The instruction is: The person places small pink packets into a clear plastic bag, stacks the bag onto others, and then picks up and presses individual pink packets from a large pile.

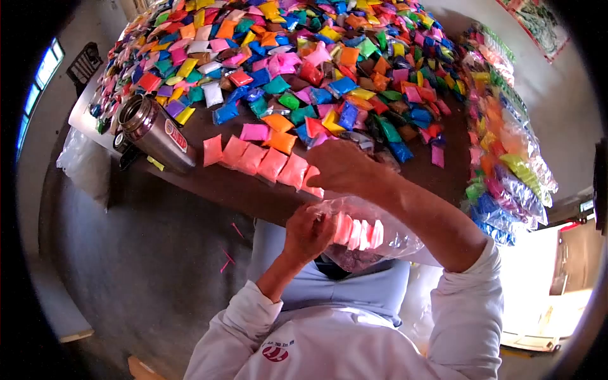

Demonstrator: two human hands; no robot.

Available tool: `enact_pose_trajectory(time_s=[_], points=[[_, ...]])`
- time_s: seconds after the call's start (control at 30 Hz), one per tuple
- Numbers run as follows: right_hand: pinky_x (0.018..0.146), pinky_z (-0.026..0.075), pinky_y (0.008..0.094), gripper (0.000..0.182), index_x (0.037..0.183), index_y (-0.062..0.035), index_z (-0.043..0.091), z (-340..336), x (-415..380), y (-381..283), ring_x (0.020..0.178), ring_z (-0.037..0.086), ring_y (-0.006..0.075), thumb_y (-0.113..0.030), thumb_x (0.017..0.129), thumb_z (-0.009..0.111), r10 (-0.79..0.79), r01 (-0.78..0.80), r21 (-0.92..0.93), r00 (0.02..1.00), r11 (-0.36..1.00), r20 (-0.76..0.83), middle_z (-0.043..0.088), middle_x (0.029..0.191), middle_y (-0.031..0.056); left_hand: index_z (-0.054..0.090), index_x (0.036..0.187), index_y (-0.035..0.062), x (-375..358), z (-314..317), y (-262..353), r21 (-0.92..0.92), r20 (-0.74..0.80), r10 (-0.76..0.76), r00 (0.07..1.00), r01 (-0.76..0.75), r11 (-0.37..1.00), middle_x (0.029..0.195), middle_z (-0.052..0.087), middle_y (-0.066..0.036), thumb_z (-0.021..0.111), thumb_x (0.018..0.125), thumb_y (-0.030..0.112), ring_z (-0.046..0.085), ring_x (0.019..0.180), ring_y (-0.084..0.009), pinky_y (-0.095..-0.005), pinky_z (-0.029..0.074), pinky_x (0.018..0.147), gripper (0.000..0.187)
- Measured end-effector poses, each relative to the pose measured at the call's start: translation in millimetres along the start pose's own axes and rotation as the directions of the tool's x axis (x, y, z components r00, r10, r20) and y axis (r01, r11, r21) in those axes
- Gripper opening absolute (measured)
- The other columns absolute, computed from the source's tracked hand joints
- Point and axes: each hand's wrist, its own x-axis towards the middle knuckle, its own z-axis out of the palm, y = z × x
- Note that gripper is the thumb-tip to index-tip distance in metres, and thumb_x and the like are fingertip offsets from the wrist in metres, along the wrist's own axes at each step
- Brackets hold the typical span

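Observation:
My left hand [309,233] is closed on the edge of a clear plastic bag [402,237] held over my lap. Inside the bag, several pink packets [360,232] stand on edge, side by side. My right hand [345,168] reaches across above the bag to the table's near edge. Its fingers are curled around the end pink packet [311,182] of a row, partly hiding it. The other coral-pink packets [253,159] of that row lie leaning on one another to the left of this hand.
A large heap of small packets in many colours [278,63] covers the brown table [212,117]. An uncapped steel flask [155,136] stands at the left edge, its black cap [126,155] beside it. Filled clear bags [506,164] are piled at the right. A whitish plastic bag [85,164] hangs at the left.

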Motion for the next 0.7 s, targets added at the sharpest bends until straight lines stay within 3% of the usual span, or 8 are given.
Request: enact_pose_trajectory(time_s=[0.17,0.23,0.3,0.37,0.47,0.5,0.57,0.7], points=[[0.067,0.056,0.0442,0.027,0.087,-0.0054,0.070,31,9,-12,0.079,0.071,0.0279,-0.028,0.072,0.071,0.028,0.004,-0.185,0.985,0.983,0.172,0.070,0.083,0.0109,0.056,0.099,0.0067,1,-2,5,-0.040,-0.059,0.055,0.997,-0.058,0.998,0.092,0.064,-0.014,0.070,0.079,0.013,0.062,0.078,-0.0360,-0.0418,0.052,0.070,0.025],[0.075,0.053,0.0457,0.048,0.102,0.0001,0.057,34,6,-15,0.088,0.067,0.0334,-0.029,0.069,0.077,0.098,-0.088,-0.116,0.992,0.989,0.082,0.066,0.091,0.0168,0.056,0.095,0.0069,2,-7,6,-0.020,0.075,-0.012,0.997,0.014,1.000,0.088,0.063,-0.013,0.070,0.077,0.014,0.061,0.076,-0.0354,-0.0419,0.050,0.069,0.024],[0.076,0.053,0.0454,0.049,0.099,0.0005,0.057,35,1,-9,0.089,0.066,0.0348,-0.033,0.070,0.076,0.148,-0.131,-0.108,0.974,0.986,0.170,0.066,0.092,0.0174,0.056,0.093,0.0067,2,-9,7,-0.005,0.073,-0.024,0.997,0.025,1.000,0.086,0.062,-0.013,0.070,0.077,0.014,0.060,0.075,-0.0351,-0.0419,0.049,0.068,0.023],[0.077,0.052,0.0453,0.049,0.099,0.0008,0.055,44,0,4,0.090,0.065,0.0365,-0.032,0.069,0.075,0.132,-0.142,0.038,0.972,0.989,0.195,0.065,0.093,0.0203,0.056,0.091,0.0066,1,-9,9,0.013,0.074,-0.037,0.997,0.036,0.999,0.084,0.060,-0.012,0.070,0.077,0.014,0.059,0.074,-0.0349,-0.0419,0.049,0.067,0.022],[0.077,0.051,0.0460,0.049,0.101,0.0008,0.054,-3,6,-9,0.090,0.064,0.0383,-0.030,0.068,0.074,0.223,-0.216,-0.080,0.970,0.973,0.098,0.064,0.094,0.0232,0.056,0.089,0.0065,2,-7,10,-0.015,0.029,-0.050,0.998,0.051,0.999,0.079,0.058,-0.012,0.069,0.077,0.014,0.057,0.072,-0.0344,-0.0420,0.048,0.065,0.020],[0.077,0.051,0.0460,0.049,0.101,0.0008,0.054,-5,12,-6,0.090,0.064,0.0383,-0.030,0.068,0.074,0.218,-0.211,-0.078,0.971,0.974,0.102,0.064,0.094,0.0232,0.056,0.089,0.0063,3,-5,10,-0.030,-0.006,-0.022,1.000,0.022,0.999,0.079,0.058,-0.012,0.068,0.077,0.014,0.057,0.073,-0.0346,-0.0420,0.048,0.065,0.019],[0.078,0.050,0.0475,0.051,0.103,0.0012,0.052,-10,20,-2,0.091,0.063,0.0395,-0.029,0.068,0.073,0.147,-0.150,0.145,0.989,0.978,0.035,0.063,0.094,0.0246,0.056,0.089,0.0061,2,-3,9,-0.043,-0.038,0.009,0.999,-0.010,0.999,0.078,0.058,-0.012,0.068,0.078,0.014,0.057,0.073,-0.0349,-0.0419,0.048,0.065,0.018],[0.081,0.049,0.0492,0.053,0.108,0.0018,0.049,26,32,-14,0.096,0.061,0.0421,-0.024,0.069,0.074,0.081,-0.085,0.104,0.996,0.991,0.041,0.062,0.101,0.0237,0.057,0.090,0.0058,3,-2,5,0.002,-0.031,0.038,0.999,-0.038,0.999,0.080,0.059,-0.012,0.067,0.078,0.013,0.058,0.073,-0.0356,-0.0423,0.048,0.066,0.018]])
